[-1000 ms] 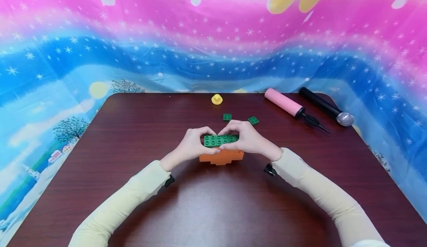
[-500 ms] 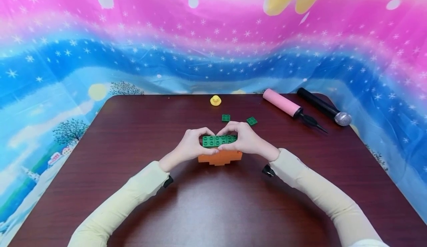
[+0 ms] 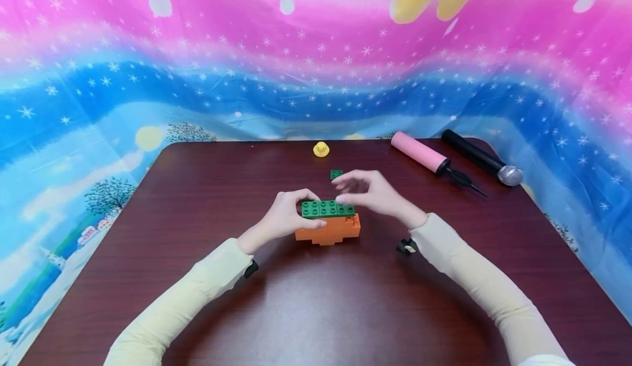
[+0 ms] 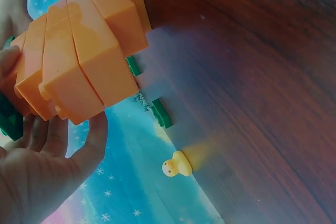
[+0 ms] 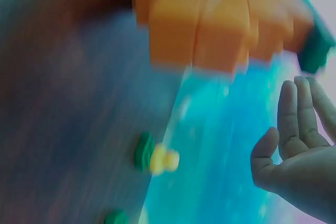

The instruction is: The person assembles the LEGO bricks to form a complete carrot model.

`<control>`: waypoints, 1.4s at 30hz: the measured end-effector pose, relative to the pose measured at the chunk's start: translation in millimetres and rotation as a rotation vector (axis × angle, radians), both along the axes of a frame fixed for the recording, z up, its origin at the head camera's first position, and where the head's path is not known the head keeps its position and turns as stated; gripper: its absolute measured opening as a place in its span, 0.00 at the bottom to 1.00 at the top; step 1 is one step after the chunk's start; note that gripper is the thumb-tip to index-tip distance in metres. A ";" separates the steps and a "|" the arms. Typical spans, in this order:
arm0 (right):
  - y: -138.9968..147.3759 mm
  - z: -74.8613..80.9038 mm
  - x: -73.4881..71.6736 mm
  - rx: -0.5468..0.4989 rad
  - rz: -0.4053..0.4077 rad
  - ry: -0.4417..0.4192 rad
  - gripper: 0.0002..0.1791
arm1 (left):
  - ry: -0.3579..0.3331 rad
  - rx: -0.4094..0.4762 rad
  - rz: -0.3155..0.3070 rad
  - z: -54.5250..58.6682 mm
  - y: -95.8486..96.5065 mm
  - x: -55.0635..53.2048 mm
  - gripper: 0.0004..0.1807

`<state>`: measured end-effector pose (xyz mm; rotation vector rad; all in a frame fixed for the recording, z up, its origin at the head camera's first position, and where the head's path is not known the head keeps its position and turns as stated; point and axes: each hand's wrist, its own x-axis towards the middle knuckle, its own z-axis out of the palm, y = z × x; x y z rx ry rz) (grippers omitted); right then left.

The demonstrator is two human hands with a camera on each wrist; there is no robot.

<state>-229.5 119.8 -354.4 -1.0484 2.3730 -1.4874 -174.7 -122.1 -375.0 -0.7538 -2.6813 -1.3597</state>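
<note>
A stepped build of orange toy building bricks, narrower toward its base, stands on the table with a row of green bricks across its top. My left hand grips the build at its left end, thumb in front and fingers behind; the left wrist view shows the fingers against the orange bricks. Just right of and above the green row is my right hand, holding nothing. In the right wrist view its fingers are extended, apart from the orange bricks.
One loose green brick lies beyond the build; a second green brick shows in the left wrist view. A yellow rubber duck sits near the back edge. A pink hand pump and a black microphone lie back right.
My right hand has let go of the green row and moved right and slightly up, covering one loose green brick in the head view. My left hand keeps its grip.
</note>
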 end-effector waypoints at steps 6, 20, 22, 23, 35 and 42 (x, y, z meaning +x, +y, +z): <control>34.4 -3.1 -46.3 0.088 -0.196 0.002 0.17 | -0.030 -0.023 0.017 1.1 -0.4 0.9 0.21; 72.4 -42.9 -103.2 0.479 -0.252 -0.113 0.27 | -0.058 -0.004 0.015 0.1 0.9 0.0 0.21; 72.2 -46.5 -104.7 0.516 -0.239 -0.105 0.27 | -0.062 -0.002 0.015 -0.2 0.6 0.4 0.21; 71.7 -48.0 -105.2 0.532 -0.232 -0.093 0.26 | -0.062 -0.003 0.015 -0.6 0.3 0.3 0.21; 64.7 -56.2 -101.4 0.489 -0.293 -0.011 0.20 | -0.068 0.006 0.014 -3.8 -1.4 -0.7 0.21; 49.5 -28.6 -80.4 0.203 -0.259 -0.052 0.22 | -0.051 0.008 0.013 -3.5 -2.3 -0.9 0.21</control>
